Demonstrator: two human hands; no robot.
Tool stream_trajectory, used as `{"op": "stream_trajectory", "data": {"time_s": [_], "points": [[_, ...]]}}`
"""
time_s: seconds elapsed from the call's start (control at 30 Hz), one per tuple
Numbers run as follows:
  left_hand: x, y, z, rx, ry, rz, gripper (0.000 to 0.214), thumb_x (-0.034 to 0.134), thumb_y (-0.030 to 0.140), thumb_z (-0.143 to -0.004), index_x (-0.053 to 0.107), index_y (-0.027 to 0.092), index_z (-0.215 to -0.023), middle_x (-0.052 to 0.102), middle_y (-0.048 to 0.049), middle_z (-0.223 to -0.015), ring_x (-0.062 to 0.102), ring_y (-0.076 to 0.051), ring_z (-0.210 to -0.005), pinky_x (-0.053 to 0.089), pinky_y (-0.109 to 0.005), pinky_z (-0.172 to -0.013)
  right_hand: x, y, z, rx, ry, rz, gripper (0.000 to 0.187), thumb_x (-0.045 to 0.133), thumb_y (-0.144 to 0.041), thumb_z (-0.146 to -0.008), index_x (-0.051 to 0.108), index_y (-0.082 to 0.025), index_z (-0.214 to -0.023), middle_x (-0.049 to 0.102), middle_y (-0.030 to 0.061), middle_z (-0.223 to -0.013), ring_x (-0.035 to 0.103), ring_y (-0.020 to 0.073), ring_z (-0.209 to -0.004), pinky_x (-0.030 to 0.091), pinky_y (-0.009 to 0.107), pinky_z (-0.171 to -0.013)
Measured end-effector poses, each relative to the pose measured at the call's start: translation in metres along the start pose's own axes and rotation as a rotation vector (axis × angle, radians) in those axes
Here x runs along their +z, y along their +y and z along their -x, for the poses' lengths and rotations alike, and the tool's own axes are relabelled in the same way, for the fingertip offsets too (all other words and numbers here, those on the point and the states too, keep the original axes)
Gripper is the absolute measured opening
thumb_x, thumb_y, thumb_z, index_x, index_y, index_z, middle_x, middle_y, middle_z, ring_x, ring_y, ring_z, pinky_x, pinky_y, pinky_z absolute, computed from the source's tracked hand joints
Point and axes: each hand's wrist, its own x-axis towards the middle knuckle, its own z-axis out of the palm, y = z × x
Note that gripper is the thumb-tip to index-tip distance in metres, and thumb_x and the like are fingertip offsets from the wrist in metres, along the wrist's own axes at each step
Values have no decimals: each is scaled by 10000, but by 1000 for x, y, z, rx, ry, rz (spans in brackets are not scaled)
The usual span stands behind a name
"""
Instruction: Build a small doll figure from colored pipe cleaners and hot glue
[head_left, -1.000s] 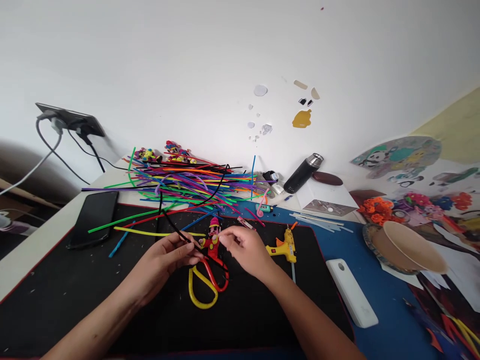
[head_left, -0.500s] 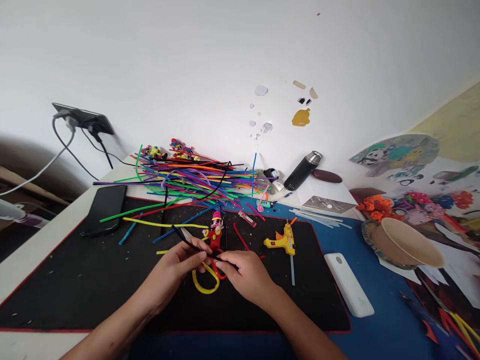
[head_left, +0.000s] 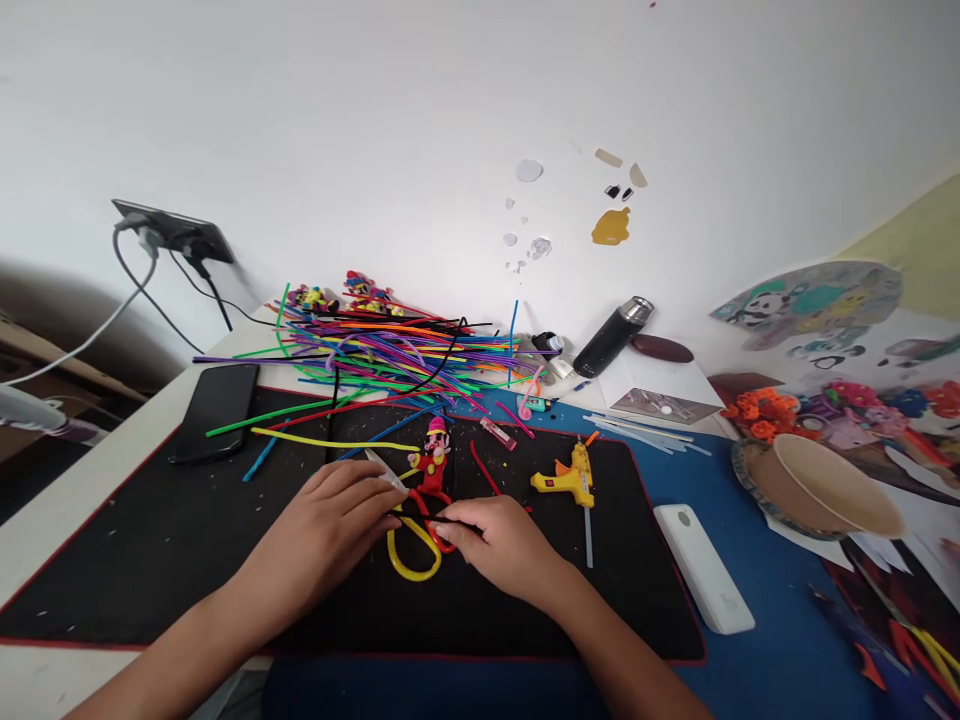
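A black pipe cleaner (head_left: 422,517) runs between my two hands, low over the mat. My left hand (head_left: 334,525) is turned palm down, its fingers together over the left end, which they hide. With thumb and fingertips, my right hand (head_left: 499,545) pinches the other end. Beneath them lie scissors with yellow and red handles (head_left: 414,577), blade pointing up and left past my left fingertips. Just beyond, a small figure (head_left: 430,468) made of red, pink and yellow pipe cleaners lies on the mat.
A heap of coloured pipe cleaners (head_left: 390,355) lies along the wall. On the black mat (head_left: 187,560) are a phone (head_left: 216,412) and loose pipe cleaners. To the right are a yellow glue gun (head_left: 574,480), a white power bank (head_left: 703,570), a black flask (head_left: 611,338) and a bowl (head_left: 832,480).
My left hand has turned from palm up to palm down over the black pipe cleaner and shifted left. My right hand keeps its pinch. The view has shifted slightly.
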Motion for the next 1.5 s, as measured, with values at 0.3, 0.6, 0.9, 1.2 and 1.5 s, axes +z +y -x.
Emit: {"op": "stream_trajectory", "data": {"time_s": [0.3, 0.6, 0.9, 1.2, 1.5], "points": [[13, -9, -4, -6, -124, -26, 236, 517, 223, -1085, 752, 215, -1062, 761, -26, -847, 668, -223, -762, 462, -370, -748, -4, 0, -1, 56, 38, 101, 220, 683, -315, -1020, 822, -248, -1177, 839, 45, -1112, 773, 214, -924, 496, 274, -798], [30, -15, -8, -301, -144, 116, 242, 547, 334, -1064, 754, 226, -1127, 810, -68, -1006, 747, -272, -902, 541, -376, -800, -1, 8, -15, 31, 147, 153, 213, 616, -295, -1063, 825, -269, -1098, 843, 23, -1022, 776, 206, -913, 495, 275, -789], [29, -17, -18, -297, -82, 52, 229, 544, 330, -1059, 732, 235, -969, 782, -57, -981, 689, -262, -933, 490, -409, -862, -2, 16, -21, 82, 214, 155, 212, 621, -279, -1052, 829, -267, -1014, 842, 8, -950, 765, 196, -855, 472, 274, -752], [36, -17, -19, -191, -58, -147, 204, 568, 249, -1052, 747, 211, -962, 774, -75, -958, 656, -287, -909, 442, -437, -821, -2, 22, -28, 125, 244, 212, 245, 599, -329, -1064, 828, -261, -1010, 841, 32, -937, 767, 214, -864, 468, 284, -762], [40, -15, -22, -157, -57, -264, 195, 577, 226, -1048, 729, 189, -932, 758, -75, -894, 660, -292, -844, 417, -437, -781, 2, 25, -33, 140, 268, 253, 258, 596, -340, -1066, 825, -246, -992, 832, 40, -882, 766, 220, -836, 442, 287, -742]]}}
